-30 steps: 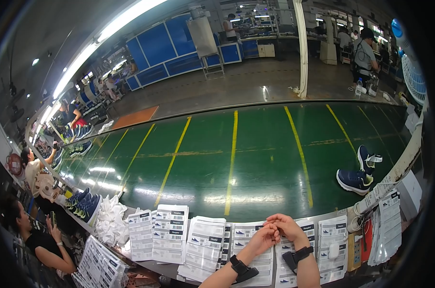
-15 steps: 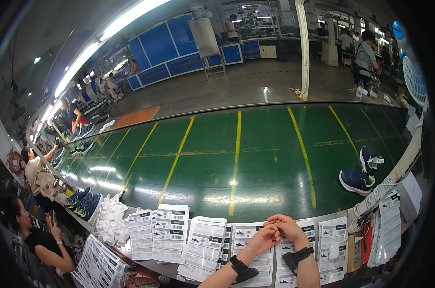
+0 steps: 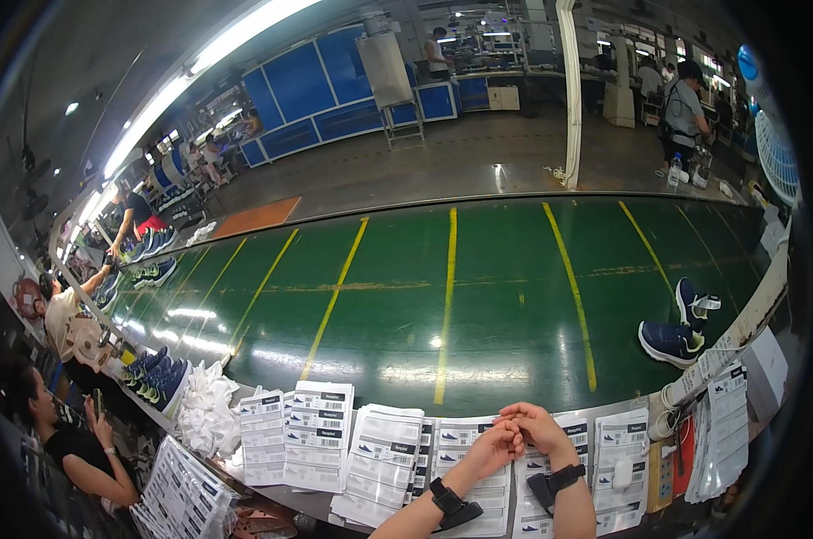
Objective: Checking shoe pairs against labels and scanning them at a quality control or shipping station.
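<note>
My left hand (image 3: 497,449) and my right hand (image 3: 539,428) rest against each other above the near edge of the table, fingers bent and touching. I see nothing held in either one. Each wrist wears a dark strap with a black piece on it. Below and around them lie stacks of printed label sheets (image 3: 384,458) with small shoe pictures. A small white rounded object (image 3: 622,473) sits on the sheets right of my right hand. Beyond the sheets, at the right of the green conveyor belt (image 3: 388,323), is a pair of navy shoes (image 3: 668,343), one with a white tag.
Crumpled white paper (image 3: 207,404) and several navy shoes (image 3: 159,377) stand at the left. A co-worker (image 3: 70,440) at lower left holds a phone-like object. Farther off, others work beside the belt. A white post (image 3: 571,99) and a blue fan (image 3: 774,144) rise at the right.
My hands keep the same pose. The view has shifted slightly. At the far left, a co-worker in a dark top now bends and reaches down toward the shoes on the belt.
</note>
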Available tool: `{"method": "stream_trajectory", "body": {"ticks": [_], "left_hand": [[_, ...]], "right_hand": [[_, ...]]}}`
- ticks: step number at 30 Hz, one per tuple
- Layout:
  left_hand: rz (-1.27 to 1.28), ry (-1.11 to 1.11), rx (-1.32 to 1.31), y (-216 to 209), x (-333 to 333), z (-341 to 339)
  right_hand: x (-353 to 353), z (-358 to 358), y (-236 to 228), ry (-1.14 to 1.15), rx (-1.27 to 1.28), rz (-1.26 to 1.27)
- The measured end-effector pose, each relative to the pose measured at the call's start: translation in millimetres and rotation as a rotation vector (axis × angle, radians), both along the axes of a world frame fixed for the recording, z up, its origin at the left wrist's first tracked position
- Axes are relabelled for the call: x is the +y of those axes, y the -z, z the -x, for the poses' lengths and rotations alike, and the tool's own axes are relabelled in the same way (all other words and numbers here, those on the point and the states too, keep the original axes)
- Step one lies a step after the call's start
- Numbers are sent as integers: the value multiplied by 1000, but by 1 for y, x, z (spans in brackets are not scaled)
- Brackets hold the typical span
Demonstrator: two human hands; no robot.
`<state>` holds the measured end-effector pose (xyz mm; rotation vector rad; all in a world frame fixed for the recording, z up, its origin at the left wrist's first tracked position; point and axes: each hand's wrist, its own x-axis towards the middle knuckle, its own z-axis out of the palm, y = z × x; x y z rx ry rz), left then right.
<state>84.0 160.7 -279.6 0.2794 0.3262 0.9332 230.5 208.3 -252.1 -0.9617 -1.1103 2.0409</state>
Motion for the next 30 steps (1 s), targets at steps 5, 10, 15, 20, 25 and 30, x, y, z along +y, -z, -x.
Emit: {"method": "stream_trajectory", "body": {"ticks": [5,10,15,20,25,30], "left_hand": [[-11,-4,3,1,0,1],[-9,-7,4,2,0,0],[-17,2,-1,2,0,1],[-14,0,9,2,0,1],[-17,-3,8,1,0,1],[-19,2,10,1,0,1]], "right_hand": [[0,1,-2,-3,-6,25],[-1,1,-2,-1,-11,21],[-2,1,-4,9,-8,4],[-1,1,-3,4,3,10],[-1,2,-2,2,7,7],[-1,1,-1,4,11,6]]}}
